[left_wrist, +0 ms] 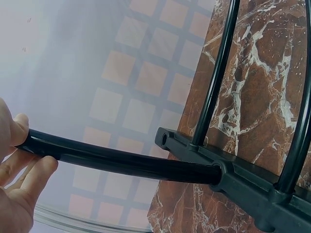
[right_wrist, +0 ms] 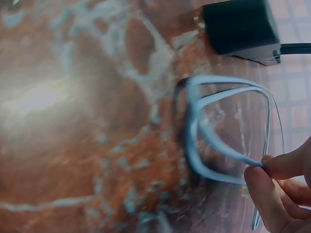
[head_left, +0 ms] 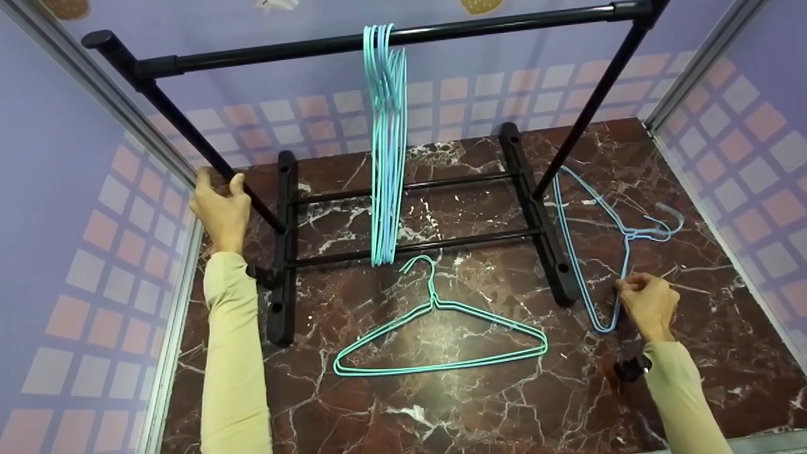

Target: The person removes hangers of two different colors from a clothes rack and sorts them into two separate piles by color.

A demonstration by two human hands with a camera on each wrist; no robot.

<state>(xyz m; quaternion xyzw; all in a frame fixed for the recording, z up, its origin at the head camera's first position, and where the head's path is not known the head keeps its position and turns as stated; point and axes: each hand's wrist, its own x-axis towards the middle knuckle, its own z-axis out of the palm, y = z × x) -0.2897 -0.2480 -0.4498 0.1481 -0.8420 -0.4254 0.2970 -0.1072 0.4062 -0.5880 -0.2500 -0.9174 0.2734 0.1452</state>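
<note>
1. Head view: the right hand's grip [head_left: 649, 306] pinches blue hangers [head_left: 627, 235], long axis front to back, hooks pointing right, one corner near the black rack's right post [head_left: 588, 115].
2. Green hangers [head_left: 434, 304] lie centrally, hooks toward the rack [head_left: 479, 28].
3. The left hand's grip [head_left: 220, 211] holds the left post [head_left: 189, 133]; left wrist view cuts it off.
4. Hung hangers [head_left: 389, 126] overlap, hard to count.

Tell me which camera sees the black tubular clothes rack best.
The head view: it fits nearly the whole black tubular clothes rack, cutting off an upper corner. Left wrist: one pole, held by the left hand, and some base. Right wrist: only a bit of base.
</note>
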